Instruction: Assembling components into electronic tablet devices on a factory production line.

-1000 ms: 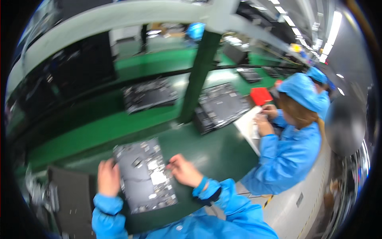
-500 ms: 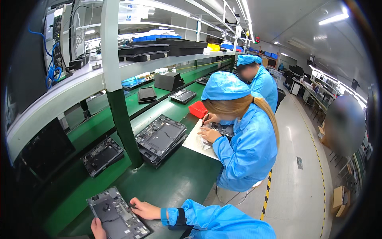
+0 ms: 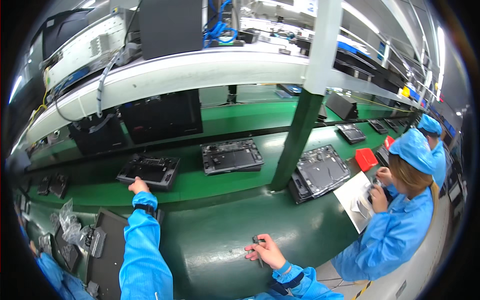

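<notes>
My left arm reaches forward to the green belt, where my left hand [image 3: 139,185] is closed at the near edge of a black tablet housing [image 3: 148,171] with bare internal parts. The housing seems to rest on a dark tray or another housing. Over the green bench, my right hand [image 3: 271,253] holds a slim dark tool [image 3: 257,244] between its fingers; its exact kind is unclear. To the right of the first housing, another tablet housing [image 3: 232,155] lies on the belt, on top of a dark piece.
A green-and-white post [image 3: 300,125] rises beside a housing stack [image 3: 322,172]. At right a co-worker in blue [image 3: 400,235] works over a white sheet [image 3: 354,200] near a red bin [image 3: 366,159]. Clear plastic bags [image 3: 71,225] and a dark tray [image 3: 107,250] lie at left, near another person's sleeve [image 3: 55,275].
The view has swung left. Both hands were on a tablet housing over the bench; now my left hand is at one on the belt, and my right hand is off it, holding a slim tool.
</notes>
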### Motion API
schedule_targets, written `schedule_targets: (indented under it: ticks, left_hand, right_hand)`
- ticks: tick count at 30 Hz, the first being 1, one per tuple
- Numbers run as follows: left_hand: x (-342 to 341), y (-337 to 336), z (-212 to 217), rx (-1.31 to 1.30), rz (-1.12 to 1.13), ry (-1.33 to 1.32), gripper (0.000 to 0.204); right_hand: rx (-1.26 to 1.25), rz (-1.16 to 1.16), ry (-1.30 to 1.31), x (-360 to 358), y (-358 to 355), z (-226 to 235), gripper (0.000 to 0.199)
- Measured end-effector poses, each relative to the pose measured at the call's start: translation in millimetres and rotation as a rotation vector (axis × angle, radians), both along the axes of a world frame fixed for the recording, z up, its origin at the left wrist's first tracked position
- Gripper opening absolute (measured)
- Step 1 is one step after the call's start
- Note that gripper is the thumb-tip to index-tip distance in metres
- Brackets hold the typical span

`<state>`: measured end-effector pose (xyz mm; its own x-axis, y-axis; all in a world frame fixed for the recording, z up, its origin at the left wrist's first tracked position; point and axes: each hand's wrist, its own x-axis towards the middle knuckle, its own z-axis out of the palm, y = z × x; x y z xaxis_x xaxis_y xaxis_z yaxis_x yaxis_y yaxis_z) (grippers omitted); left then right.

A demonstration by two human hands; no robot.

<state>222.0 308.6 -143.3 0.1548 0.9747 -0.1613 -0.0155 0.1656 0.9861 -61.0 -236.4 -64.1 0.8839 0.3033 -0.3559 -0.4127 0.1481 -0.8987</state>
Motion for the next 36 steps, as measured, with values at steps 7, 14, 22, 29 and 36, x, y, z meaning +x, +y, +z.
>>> schedule_targets:
  ticks: [7,14,22,29,36]
  left_hand:
    - [-49.0,-113.0,102.4,0.633,-0.015,0.514,0.054]
    - [16.2,-206.6,88.8,0.394,-1.178,0.316,0.040]
    - [67.5,-282.3,66.1,0.641,-0.912,0.655,0.033]
    - [66.0,-270.9,50.2,0.523,-0.766,0.312,0.023]
    - [-14.6,-183.3,99.9,0.584,-1.086,-0.088,0.023]
  right_hand:
    - [-0.054,-0.052,0.026,1.2,-3.5,1.4,0.029]
    - [-0.093,-0.021,-0.003,4.6,2.5,9.3,0.028]
    - [-0.070,-0.102,-0.014,-0.5,2.0,6.9,0.029]
    - [0.008,-0.095,-0.006,-0.5,-5.1,1.5,0.031]
    - [0.268,-0.327,-0.116,-18.7,-50.7,10.8,0.021]
